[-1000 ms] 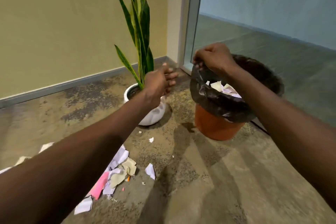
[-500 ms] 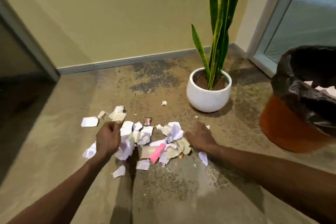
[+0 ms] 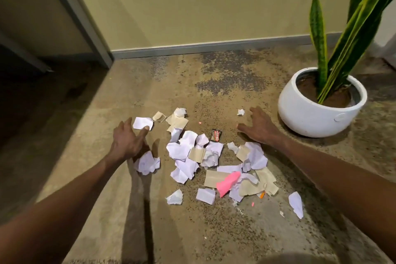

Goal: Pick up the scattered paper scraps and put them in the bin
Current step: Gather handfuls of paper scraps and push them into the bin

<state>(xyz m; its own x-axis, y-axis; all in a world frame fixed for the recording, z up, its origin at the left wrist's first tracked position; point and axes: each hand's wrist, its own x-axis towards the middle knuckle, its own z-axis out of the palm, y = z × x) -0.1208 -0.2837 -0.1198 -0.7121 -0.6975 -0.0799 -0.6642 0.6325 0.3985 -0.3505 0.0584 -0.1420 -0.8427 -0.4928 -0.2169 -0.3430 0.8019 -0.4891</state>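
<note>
Several torn paper scraps point(image 3: 194, 152), white and tan, lie in a loose pile on the floor, with one pink scrap point(image 3: 227, 182) among them. My left hand point(image 3: 128, 140) hovers open at the pile's left edge, fingers spread over a white scrap point(image 3: 142, 122), with a crumpled white scrap point(image 3: 146, 163) just below its palm. To the pile's upper right, my right hand point(image 3: 259, 127) is open with fingers spread, close to a tiny crumpled scrap point(image 3: 240, 112). The bin is out of view.
A white pot point(image 3: 317, 118) with a tall green plant stands at the right, close to my right hand. A small dark wrapper point(image 3: 216, 134) lies among the scraps. A wall with a grey skirting point(image 3: 214, 46) runs behind, and a door frame point(image 3: 85, 28) stands at the left.
The view has swung left, away from the bin, which has dropped out of sight. Both hands have opened and spread on either side of the pile; the left hand's fingers were curled before.
</note>
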